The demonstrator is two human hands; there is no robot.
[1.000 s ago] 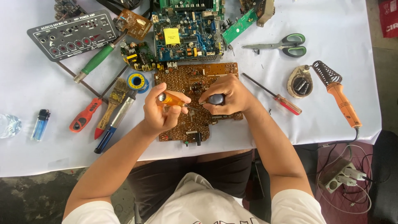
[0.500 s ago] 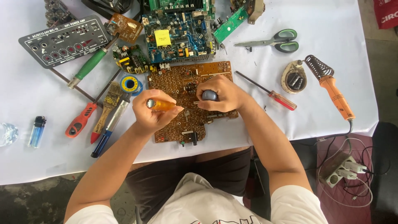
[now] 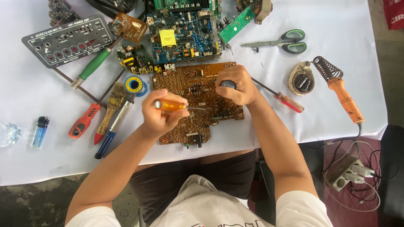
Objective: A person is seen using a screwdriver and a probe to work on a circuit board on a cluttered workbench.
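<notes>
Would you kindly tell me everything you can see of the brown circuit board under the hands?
The brown circuit board lies flat on the white table, solder side up, dotted with pale solder points. Its outline is irregular, narrowing toward the near edge, where small dark parts stick out. The left hand holds an orange-handled screwdriver sideways over its middle, tip on the board. The right hand rests on its right part, gripping a dark rounded thing. A blue board borders its far edge.

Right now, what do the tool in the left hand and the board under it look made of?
Screwdriver in the left hand: translucent amber handle, probably plastic, glossy; thin grey shaft, apparently metal.
Brown circuit board: matt tan-brown laminate, likely phenolic, dotted with dull silvery solder points.
The right hand covers a dark rounded tool; material unclear.
</notes>
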